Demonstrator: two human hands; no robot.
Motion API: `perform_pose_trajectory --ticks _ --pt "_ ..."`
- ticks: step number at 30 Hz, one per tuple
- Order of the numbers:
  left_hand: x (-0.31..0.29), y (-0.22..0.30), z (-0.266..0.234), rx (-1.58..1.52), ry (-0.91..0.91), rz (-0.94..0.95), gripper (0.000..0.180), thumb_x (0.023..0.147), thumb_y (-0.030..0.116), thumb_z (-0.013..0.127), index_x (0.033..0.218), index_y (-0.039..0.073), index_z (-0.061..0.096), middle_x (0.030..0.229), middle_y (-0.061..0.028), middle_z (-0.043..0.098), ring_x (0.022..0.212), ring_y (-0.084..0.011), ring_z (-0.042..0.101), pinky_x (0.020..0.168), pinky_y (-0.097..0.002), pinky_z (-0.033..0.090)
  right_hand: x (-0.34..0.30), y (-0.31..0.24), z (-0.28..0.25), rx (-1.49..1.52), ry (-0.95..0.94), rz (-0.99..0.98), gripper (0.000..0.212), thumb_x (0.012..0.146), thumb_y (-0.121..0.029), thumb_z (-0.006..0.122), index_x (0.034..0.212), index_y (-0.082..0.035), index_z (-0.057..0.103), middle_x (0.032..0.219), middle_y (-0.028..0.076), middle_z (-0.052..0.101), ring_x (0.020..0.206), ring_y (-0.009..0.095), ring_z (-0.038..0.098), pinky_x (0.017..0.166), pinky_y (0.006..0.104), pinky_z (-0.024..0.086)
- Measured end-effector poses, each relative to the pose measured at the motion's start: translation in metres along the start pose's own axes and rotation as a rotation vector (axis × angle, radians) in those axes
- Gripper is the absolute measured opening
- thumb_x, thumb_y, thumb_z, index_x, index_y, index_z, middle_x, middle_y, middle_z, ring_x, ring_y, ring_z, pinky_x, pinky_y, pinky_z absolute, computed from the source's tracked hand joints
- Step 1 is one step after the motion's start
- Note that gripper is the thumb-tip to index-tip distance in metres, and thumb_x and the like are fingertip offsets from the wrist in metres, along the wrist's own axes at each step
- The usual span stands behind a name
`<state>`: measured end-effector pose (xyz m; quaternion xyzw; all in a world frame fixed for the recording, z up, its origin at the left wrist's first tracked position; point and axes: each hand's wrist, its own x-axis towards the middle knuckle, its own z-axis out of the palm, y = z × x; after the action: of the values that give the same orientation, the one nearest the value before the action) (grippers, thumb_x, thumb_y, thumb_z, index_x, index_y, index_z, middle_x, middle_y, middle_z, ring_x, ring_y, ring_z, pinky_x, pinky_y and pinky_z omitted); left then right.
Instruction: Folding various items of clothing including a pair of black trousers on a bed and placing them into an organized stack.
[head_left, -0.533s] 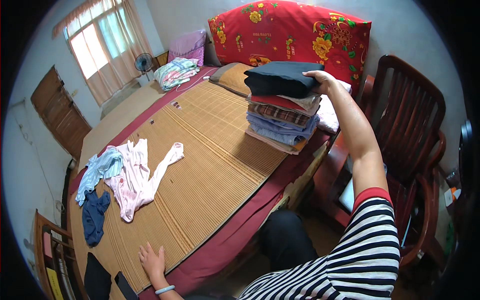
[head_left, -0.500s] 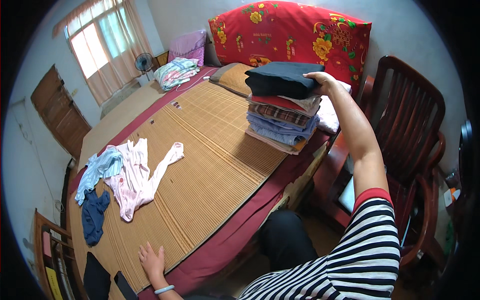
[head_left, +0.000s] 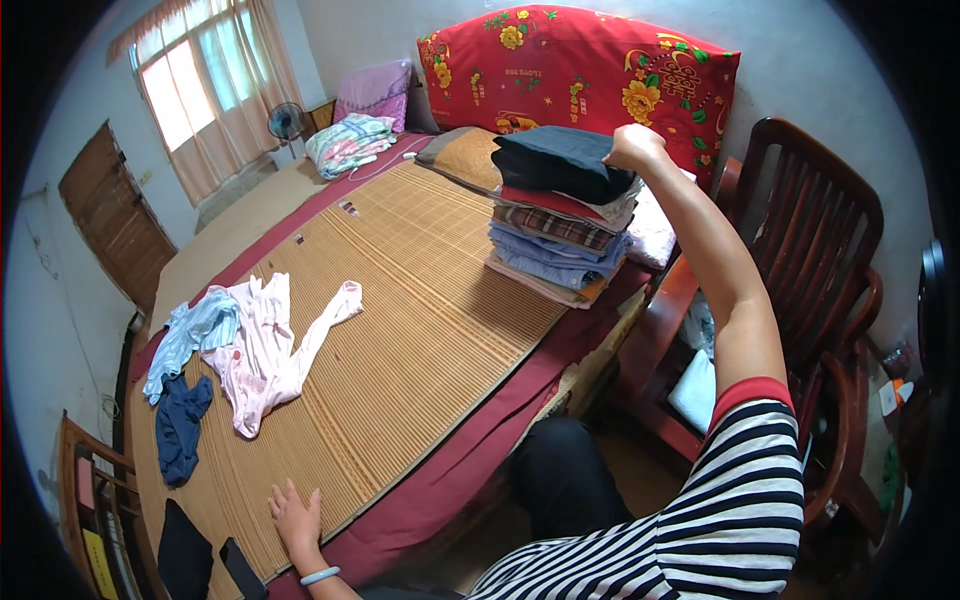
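Note:
A stack of folded clothes (head_left: 555, 225) stands on the bamboo mat (head_left: 400, 290), with plaid, blue and red layers below dark ones. My right hand (head_left: 638, 150), arm stretched out, has its curled fingers on the right edge of the black folded garment (head_left: 560, 165) on top; the fingertips are partly hidden. My left hand (head_left: 298, 518) lies flat on the mat near its front edge, fingers spread, holding nothing. Further up the mat lie a loose pink long-sleeved top (head_left: 262, 350), a light blue garment (head_left: 200, 328) and a crumpled navy garment (head_left: 182, 430).
By my left hand lie a black cloth (head_left: 185, 552) and a dark phone-like object (head_left: 240, 568). A dark wooden chair (head_left: 815, 230) stands to the right of the bed. Behind the stack rises a red floral headboard (head_left: 575, 70). A folded quilt (head_left: 350, 145) and a fan (head_left: 286, 122) are at the far left.
My right hand has shifted slightly left and up, its fingers curling from lying along the black garment's top to its edge. My left hand stays flat on the mat.

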<state>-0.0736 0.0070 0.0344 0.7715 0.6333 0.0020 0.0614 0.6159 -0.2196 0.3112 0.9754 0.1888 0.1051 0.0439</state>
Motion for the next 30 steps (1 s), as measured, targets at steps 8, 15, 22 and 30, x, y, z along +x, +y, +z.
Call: perform_pose_trajectory --ticks 8,15,22,30 --pt "0.001 -0.003 0.004 -0.028 0.003 0.021 0.076 0.090 0.047 0.063 0.149 0.007 0.038 0.157 -0.0243 0.026 0.145 -0.0438 0.024 0.115 -0.0513 0.028 0.026 -0.038 -0.005 0.403 0.192 -0.093 0.067 0.096 -0.062 0.043 0.138 -0.012 0.052 0.142 0.015 0.050 0.134 0.032 0.047 0.108 0.0526 0.039" --pt "0.000 -0.001 0.001 -0.022 0.006 0.036 0.076 0.089 0.048 0.062 0.149 0.007 0.038 0.157 -0.0242 0.027 0.144 -0.0439 0.024 0.116 -0.0512 0.027 0.037 -0.055 0.024 0.491 0.212 -0.041 0.075 0.094 -0.068 0.037 0.147 -0.014 0.041 0.155 0.016 0.034 0.147 0.031 0.026 0.115 0.0602 0.023" --pt "0.002 0.002 -0.001 -0.030 -0.005 0.028 0.076 0.090 0.048 0.062 0.149 0.008 0.038 0.158 -0.0231 0.026 0.145 -0.0434 0.023 0.116 -0.0506 0.026 0.056 -0.053 0.009 0.565 0.233 -0.041 0.078 0.094 -0.070 0.033 0.147 -0.015 0.042 0.154 0.015 0.037 0.146 0.032 0.028 0.114 0.0644 0.021" --pt "-0.001 -0.004 0.005 -0.028 0.012 0.022 0.076 0.090 0.047 0.062 0.149 0.006 0.037 0.157 -0.0249 0.026 0.144 -0.0440 0.025 0.116 -0.0511 0.026 0.106 -0.026 0.020 0.470 0.215 0.046 0.078 0.092 -0.072 0.034 0.148 -0.017 0.041 0.153 0.014 0.038 0.145 0.032 0.030 0.114 0.0646 0.023"
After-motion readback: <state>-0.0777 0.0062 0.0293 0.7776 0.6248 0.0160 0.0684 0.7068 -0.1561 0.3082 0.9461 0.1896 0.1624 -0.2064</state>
